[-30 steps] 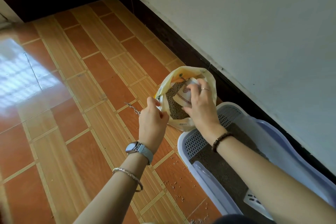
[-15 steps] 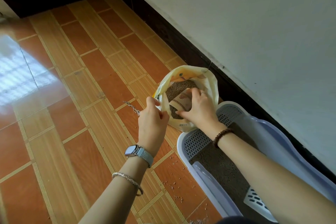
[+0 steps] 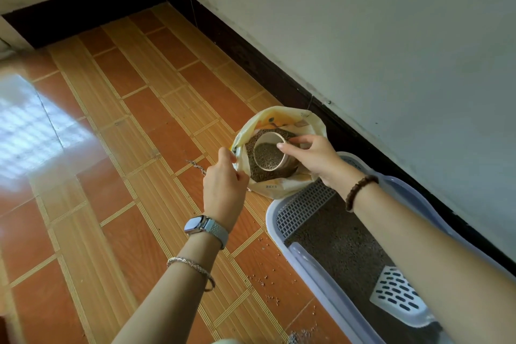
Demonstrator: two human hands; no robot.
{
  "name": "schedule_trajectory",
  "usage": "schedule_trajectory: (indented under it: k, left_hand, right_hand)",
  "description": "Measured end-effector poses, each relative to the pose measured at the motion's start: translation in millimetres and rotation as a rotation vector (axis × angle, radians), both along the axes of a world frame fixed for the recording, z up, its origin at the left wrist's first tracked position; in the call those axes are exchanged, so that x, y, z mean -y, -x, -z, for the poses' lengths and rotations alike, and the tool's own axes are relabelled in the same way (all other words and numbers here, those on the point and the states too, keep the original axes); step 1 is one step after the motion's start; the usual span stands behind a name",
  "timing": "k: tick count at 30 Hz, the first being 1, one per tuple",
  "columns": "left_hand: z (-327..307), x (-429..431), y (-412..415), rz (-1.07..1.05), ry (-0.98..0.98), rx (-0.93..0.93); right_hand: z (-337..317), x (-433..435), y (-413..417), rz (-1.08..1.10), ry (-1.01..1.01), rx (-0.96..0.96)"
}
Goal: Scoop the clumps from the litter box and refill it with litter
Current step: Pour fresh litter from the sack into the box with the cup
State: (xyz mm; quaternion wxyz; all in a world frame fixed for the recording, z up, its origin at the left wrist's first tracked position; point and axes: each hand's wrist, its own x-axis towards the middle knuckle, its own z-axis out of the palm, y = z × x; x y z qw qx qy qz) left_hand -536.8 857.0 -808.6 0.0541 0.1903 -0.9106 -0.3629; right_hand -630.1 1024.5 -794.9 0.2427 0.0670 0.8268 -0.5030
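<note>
A yellow litter bag stands open on the floor beside the wall, with brown litter inside. My left hand pinches the bag's near rim and holds it open. My right hand grips a paper cup inside the bag; the cup faces up and holds litter. The lavender litter box lies at the lower right with grey-brown litter in it. A white slotted scoop rests in the box, partly behind my right forearm.
The white wall and dark skirting run along the right, close behind the bag and box. Loose litter grains are scattered on the orange tiled floor beside the box. A small metal chain lies by my left hand.
My right hand has turned the cup from lying on its side in the litter to mouth-up and filled. My left hand still holds the bag's rim.
</note>
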Motion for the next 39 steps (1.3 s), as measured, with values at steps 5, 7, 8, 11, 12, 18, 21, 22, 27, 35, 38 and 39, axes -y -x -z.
schedule_trajectory:
  k: [5, 7, 8, 11, 12, 18, 21, 22, 27, 35, 38, 39]
  left_hand:
    - [0, -1, 1, 0.018, 0.032, 0.022]
    - [1, -1, 3, 0.011, 0.021, 0.023]
    - [1, -2, 4, 0.006, 0.012, 0.017]
    - [-1, -5, 5, -0.029, -0.016, 0.017]
    - [-1, -6, 4, -0.041, -0.02, 0.02]
    - [-1, -11, -1, -0.072, -0.01, 0.03]
    - [-2, -13, -4, -0.072, -0.001, 0.045]
    - [-2, -14, -4, -0.072, 0.008, 0.046]
    - [0, -24, -19, -0.046, 0.106, -0.024]
    - [20, -71, -91, 0.402, 0.095, -0.204]
    - [34, -84, -108, 0.46, 0.065, -0.14]
    - [37, -87, -112, 0.472, 0.065, -0.129]
  right_hand:
    - [1, -7, -4, 0.066, 0.088, 0.015]
    - [-1, -7, -6, 0.088, 0.124, 0.025]
    - [-2, -7, -7, 0.097, 0.156, 0.038]
    - [-7, -8, -10, 0.153, 0.315, 0.096]
    - [-9, -9, -11, 0.183, 0.374, 0.121]
    - [-21, -27, -16, 0.271, 0.567, 0.24]
    - [-28, -37, -21, 0.266, 0.569, 0.229]
    - [-30, -41, -23, 0.269, 0.571, 0.222]
    - [-42, -68, -38, 0.273, 0.584, 0.207]
    - [-45, -133, -74, 0.287, 0.459, 0.151]
    - [-34, -154, -86, 0.309, 0.386, 0.156]
    - [-31, -159, -91, 0.323, 0.377, 0.156]
